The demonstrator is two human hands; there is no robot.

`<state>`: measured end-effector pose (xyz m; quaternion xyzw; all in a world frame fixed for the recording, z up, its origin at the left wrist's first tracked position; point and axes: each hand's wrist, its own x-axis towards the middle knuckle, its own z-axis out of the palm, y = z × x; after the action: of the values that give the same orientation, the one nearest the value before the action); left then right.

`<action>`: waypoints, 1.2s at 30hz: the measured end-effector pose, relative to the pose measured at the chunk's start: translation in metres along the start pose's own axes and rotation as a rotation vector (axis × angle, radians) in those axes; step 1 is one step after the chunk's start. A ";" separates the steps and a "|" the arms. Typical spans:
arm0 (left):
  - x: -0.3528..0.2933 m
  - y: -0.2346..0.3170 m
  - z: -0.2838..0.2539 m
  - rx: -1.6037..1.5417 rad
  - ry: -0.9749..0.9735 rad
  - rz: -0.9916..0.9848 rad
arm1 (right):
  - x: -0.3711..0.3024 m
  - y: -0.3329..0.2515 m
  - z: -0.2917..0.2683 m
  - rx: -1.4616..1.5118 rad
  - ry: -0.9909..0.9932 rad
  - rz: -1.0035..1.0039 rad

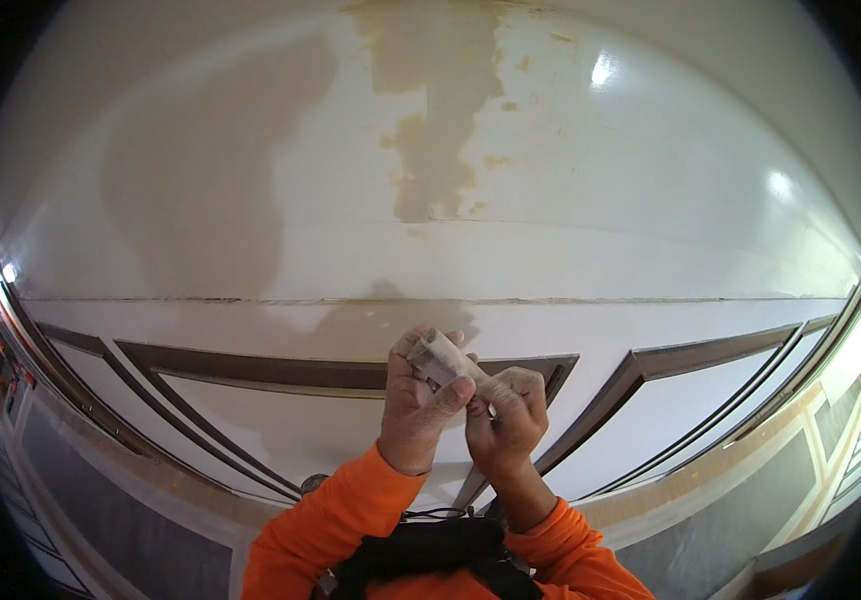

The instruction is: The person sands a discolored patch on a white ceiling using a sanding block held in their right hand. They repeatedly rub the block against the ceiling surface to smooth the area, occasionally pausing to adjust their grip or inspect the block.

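Both of my hands are raised together in front of a white surface (591, 250), with orange sleeves at the wrists. Between them is a pale, dusty rolled or folded piece (443, 352), its kind not clear. My left hand (413, 405) has its fingers behind the piece and its thumb across the near side. My right hand (511, 408) is closed at the piece's lower right end, the fingers bent and pressed together. Whitish dust coats the fingers of both hands.
A beige-brown patch (436, 130) with ragged edges marks the white surface above my hands. A rough horizontal seam (591, 299) crosses it. Dark brown frame mouldings (281, 370) lie lower down, partly behind my hands. Grey panels (121, 480) show at the lower sides.
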<state>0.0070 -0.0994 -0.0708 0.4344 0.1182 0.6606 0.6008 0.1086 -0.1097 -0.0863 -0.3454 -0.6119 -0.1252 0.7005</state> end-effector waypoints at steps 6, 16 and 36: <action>0.011 0.003 -0.007 0.252 -0.053 0.297 | 0.002 -0.013 -0.030 0.098 -0.175 -0.025; 0.097 0.110 0.028 1.432 0.013 1.034 | -0.178 0.072 -0.121 -0.086 -0.075 0.941; 0.156 0.107 0.075 1.751 0.213 1.344 | -0.313 0.127 -0.153 -0.911 -1.071 1.272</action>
<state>0.0027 -0.0138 0.1139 0.6257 0.3354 0.5740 -0.4080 0.2335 -0.1914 -0.4252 -0.8657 -0.4412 0.2283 0.0611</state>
